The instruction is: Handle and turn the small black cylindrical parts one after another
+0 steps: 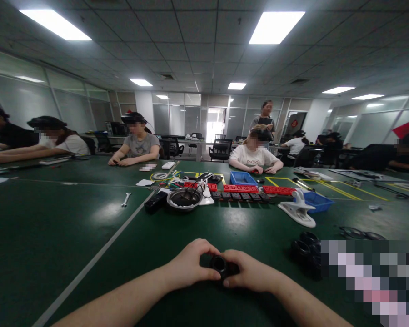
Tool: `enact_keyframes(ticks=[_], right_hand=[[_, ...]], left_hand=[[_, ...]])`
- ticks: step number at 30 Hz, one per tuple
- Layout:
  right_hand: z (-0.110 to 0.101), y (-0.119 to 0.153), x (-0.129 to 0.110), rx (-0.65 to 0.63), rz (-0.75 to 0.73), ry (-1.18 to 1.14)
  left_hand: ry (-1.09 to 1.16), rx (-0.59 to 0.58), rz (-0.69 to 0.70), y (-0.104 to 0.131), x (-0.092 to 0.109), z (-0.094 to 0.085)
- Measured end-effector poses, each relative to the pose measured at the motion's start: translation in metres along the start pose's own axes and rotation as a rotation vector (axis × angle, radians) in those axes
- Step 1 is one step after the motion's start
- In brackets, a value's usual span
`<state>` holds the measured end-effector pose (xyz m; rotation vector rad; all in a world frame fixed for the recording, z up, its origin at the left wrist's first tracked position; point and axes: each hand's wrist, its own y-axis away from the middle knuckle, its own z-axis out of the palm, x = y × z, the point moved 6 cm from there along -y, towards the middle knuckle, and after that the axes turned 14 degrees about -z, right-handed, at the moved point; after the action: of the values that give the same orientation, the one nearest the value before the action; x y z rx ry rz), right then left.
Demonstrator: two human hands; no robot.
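Between my two hands, just above the green table (122,259), is a small black ring-shaped part (219,262) with a round opening facing me. My left hand (194,261) grips its left side, thumb below and fingers above. From the other side my right hand (245,270) closes on the same dark part, and its fingers hide that end. Whether it is one piece or two joined pieces I cannot tell. A cluster of several similar black round parts (306,250) lies to the right of my right hand.
Farther out lie a wrench (126,200), a black handheld device (156,201), a round metal bowl (184,200), red socket strips (241,188), a white clip stand (298,211) and blue trays (316,202). Cables tangle behind the bowl. People sit across the table.
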<state>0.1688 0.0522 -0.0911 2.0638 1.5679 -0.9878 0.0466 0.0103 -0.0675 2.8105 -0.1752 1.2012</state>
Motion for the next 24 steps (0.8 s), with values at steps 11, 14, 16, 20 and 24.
enact_keyframes(ticks=[11,14,16,20,24], right_hand=[[0.007,-0.001,0.006,0.06,0.155,0.236],[0.007,-0.001,-0.001,0.165,0.197,0.585],[0.009,-0.002,-0.006,0.193,0.183,0.681],[0.01,-0.001,-0.008,0.141,0.076,0.466],[0.005,0.003,-0.009,-0.03,-0.009,0.175]], left_hand=[[-0.24,0.016,0.086,0.007,0.013,0.004],[-0.252,0.162,-0.031,0.008,0.008,0.006],[-0.26,0.197,-0.057,0.008,0.007,0.007],[-0.246,0.097,0.022,0.009,0.009,0.008],[-0.202,-0.072,0.191,0.013,0.015,0.008]])
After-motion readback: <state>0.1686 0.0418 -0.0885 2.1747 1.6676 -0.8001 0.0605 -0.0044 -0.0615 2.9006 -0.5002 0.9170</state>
